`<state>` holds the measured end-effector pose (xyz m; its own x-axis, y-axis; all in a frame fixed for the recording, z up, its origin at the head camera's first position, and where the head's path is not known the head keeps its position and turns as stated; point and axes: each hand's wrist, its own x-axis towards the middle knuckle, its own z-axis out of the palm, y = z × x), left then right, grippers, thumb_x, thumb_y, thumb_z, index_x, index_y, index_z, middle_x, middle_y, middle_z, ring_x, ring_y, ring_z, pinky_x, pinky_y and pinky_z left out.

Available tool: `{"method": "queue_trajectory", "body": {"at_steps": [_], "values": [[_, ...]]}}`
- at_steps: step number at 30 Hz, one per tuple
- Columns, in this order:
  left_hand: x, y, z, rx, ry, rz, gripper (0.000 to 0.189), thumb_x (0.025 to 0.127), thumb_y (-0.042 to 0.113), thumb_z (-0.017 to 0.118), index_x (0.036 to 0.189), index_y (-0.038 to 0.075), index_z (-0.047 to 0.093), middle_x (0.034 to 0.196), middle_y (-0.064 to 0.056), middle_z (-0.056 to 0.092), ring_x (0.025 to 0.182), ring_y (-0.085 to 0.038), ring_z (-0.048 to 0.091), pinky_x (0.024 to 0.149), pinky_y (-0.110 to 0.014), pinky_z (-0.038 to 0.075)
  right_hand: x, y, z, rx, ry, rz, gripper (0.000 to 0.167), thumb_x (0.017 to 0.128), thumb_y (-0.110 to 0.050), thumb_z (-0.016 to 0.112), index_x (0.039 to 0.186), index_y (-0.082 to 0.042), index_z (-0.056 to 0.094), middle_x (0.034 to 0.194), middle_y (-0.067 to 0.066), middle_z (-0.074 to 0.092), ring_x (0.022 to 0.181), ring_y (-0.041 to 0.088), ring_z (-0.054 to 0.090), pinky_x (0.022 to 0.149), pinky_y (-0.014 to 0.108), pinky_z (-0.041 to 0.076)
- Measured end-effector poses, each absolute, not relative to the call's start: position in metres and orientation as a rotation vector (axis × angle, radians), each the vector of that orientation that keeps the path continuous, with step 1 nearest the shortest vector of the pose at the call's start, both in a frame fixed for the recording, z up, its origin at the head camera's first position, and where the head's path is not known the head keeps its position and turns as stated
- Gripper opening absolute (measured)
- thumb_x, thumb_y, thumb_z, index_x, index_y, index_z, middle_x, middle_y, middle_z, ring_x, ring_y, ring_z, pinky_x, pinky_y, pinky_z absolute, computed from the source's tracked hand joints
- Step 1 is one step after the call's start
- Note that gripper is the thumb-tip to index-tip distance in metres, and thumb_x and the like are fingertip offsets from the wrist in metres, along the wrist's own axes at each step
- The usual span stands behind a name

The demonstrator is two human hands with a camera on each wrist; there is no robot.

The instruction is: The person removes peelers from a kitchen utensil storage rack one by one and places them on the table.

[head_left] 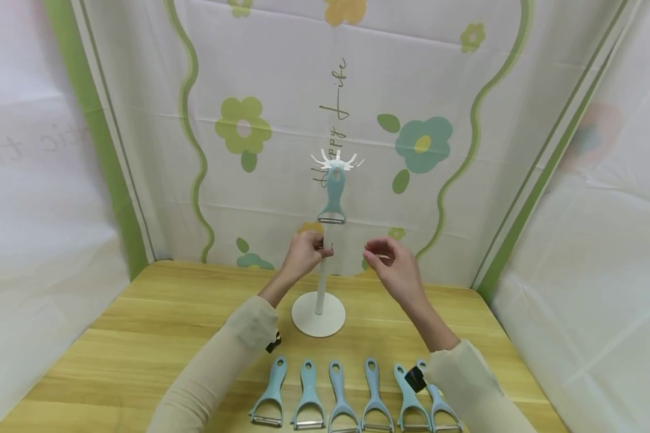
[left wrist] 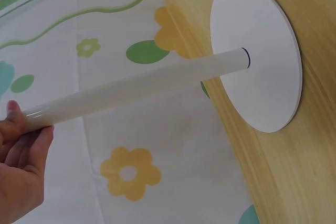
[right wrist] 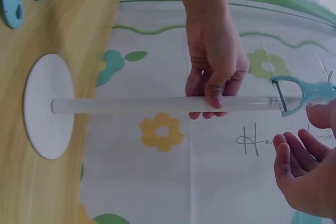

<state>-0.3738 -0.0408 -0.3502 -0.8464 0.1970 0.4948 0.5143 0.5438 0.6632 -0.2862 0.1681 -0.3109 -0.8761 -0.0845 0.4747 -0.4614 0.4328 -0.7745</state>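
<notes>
A white stand with a round base [head_left: 318, 326] rises to a crown of curved hooks [head_left: 338, 160]. From one hook hangs a light blue peeler [head_left: 334, 191], blade end down. My left hand [head_left: 303, 254] grips the pole [left wrist: 142, 86] below that peeler; in the right wrist view its thumb and fingers wrap the pole. To the right of the pole my right hand [head_left: 399, 270] is raised, fingers loosely bent and nothing held. The right wrist view shows this hand [right wrist: 307, 177] close to the hanging peeler [right wrist: 296, 90], its thumb apart from the fingers.
Several blue peelers, one of them a leftmost peeler [head_left: 272, 394], lie in a row along the front of the wooden table [head_left: 114, 361], handles pointing to the stand. The right sleeve [head_left: 466, 379] partly covers the rightmost peeler. A flowered cloth [head_left: 281, 180] hangs behind and at both sides.
</notes>
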Motion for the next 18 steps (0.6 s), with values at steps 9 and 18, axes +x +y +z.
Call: {"method": "queue_trajectory", "body": {"at_steps": [9, 18], "values": [[-0.374, -0.041, -0.348, -0.571, -2.442, -1.229, 0.011, 0.083, 0.009, 0.08, 0.089, 0.0, 0.077, 0.083, -0.013, 0.074, 0.073, -0.018, 0.07, 0.067, -0.03, 0.06, -0.297, 0.145, -0.28, 0.5, -2.239, 1.503, 0.03, 0.094, -0.012, 0.07, 0.12, 0.0, 0.063, 0.118, 0.018, 0.068, 0.113, 0.026, 0.066, 0.098, 0.036, 0.055], [-0.374, -0.041, -0.348, -0.569, -2.44, -1.252, 0.011, 0.083, 0.008, 0.08, 0.09, -0.001, 0.077, 0.083, -0.013, 0.076, 0.071, -0.016, 0.069, 0.066, -0.031, 0.06, -0.31, 0.121, -0.259, 0.53, -2.179, 1.504, 0.034, 0.095, -0.013, 0.069, 0.124, 0.002, 0.06, 0.122, 0.017, 0.066, 0.116, 0.026, 0.065, 0.101, 0.04, 0.054]]}}
